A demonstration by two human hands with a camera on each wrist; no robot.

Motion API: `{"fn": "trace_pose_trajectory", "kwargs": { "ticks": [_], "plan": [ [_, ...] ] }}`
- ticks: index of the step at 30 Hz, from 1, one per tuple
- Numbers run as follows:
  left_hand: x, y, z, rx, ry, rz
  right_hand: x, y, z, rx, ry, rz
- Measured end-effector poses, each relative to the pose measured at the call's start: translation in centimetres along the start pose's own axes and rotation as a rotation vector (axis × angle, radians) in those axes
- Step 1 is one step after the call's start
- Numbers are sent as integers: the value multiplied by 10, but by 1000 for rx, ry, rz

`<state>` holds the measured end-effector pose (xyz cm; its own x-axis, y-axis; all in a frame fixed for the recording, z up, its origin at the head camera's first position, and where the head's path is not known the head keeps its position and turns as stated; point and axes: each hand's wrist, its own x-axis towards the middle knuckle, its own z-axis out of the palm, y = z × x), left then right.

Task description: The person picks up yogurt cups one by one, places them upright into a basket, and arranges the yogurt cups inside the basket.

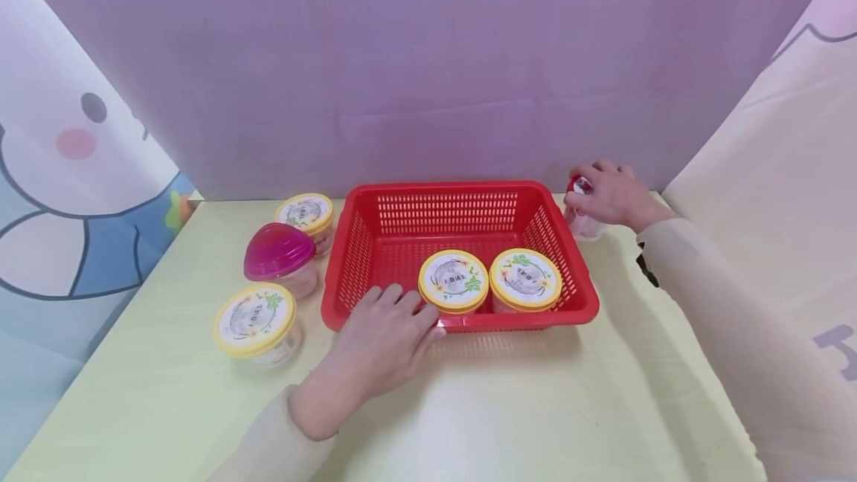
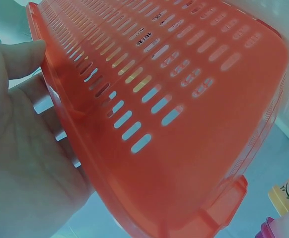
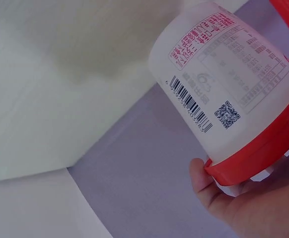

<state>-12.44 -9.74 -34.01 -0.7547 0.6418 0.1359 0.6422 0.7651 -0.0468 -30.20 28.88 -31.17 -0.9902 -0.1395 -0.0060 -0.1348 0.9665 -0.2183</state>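
My left hand grips the near rim of a red plastic basket, thumb outside and fingers over the edge, as the left wrist view shows. Two round tubs, one with a yellow lid and another yellow-lidded tub, sit inside the basket along its near side. Right of the basket, my right hand holds a whitish cup by its red lid from above. A barcode and printed label show on the cup's side in the right wrist view.
Left of the basket stand a yellow-lidded tub at the back, a cup with a domed magenta lid, and a nearer yellow-lidded tub. A purple backdrop rises behind the pale table, with printed cloths at both sides.
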Motion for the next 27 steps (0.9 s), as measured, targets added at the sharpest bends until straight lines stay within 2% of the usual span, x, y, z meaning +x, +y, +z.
{"fn": "trace_pose_trajectory", "kwargs": {
  "ticks": [9,27],
  "plan": [
    [0,0,0,10,5,0,-6,-10,-21,29,48,-41],
    [-1,-1,0,22,18,9,-13,-34,-45,-31,73,-73]
  ]
}}
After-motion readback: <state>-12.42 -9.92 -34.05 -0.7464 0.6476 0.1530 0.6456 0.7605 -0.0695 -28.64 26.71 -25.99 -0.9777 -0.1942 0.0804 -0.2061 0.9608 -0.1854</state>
